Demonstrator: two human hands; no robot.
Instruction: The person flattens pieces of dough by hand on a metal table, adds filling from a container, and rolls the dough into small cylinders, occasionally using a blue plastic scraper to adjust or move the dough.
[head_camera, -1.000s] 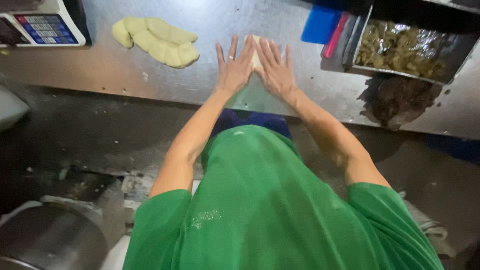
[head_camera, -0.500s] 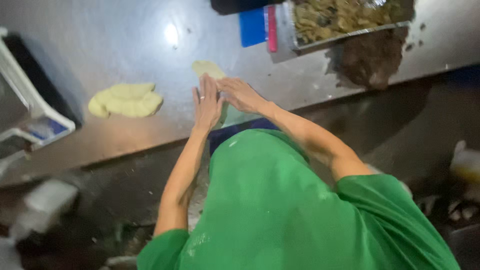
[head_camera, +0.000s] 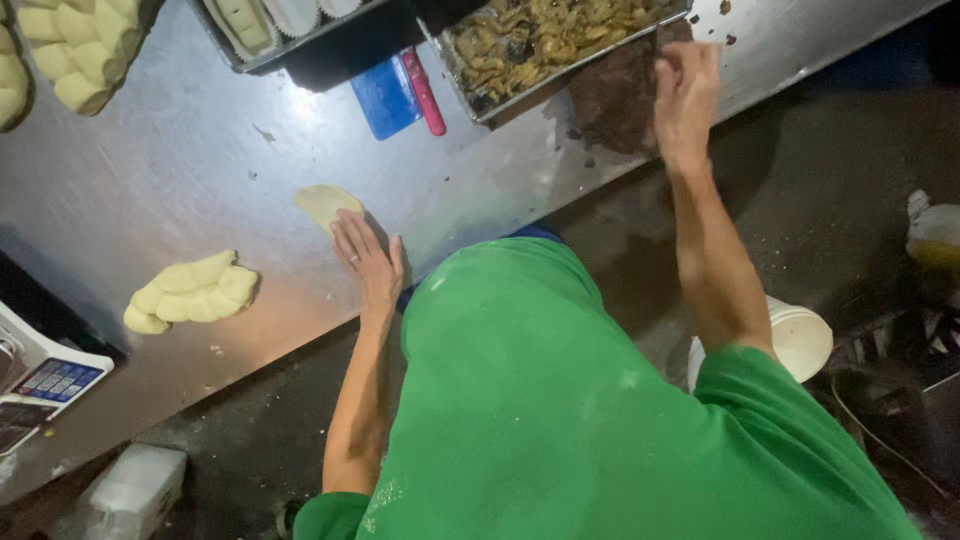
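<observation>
Here, left hand (head_camera: 368, 262) flat, fingers spread, fingertips touching dough disc (head_camera: 326, 203) just beyond it on counter (head_camera: 180, 160). Right hand (head_camera: 684, 92) far right, fingers curled over brown filling (head_camera: 615, 95); grip unclear.

digital scale (head_camera: 45, 385), lower left counter edge: white body, dark display screen, keypad of blue and coloured buttons. white rectangular carton (head_camera: 130, 490) on floor below.

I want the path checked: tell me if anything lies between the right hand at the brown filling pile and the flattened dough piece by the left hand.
Nothing visible does. Between the right hand at the brown filling pile and the flattened dough piece by the left hand lies bare steel counter; the blue scraper sits farther back.
</observation>
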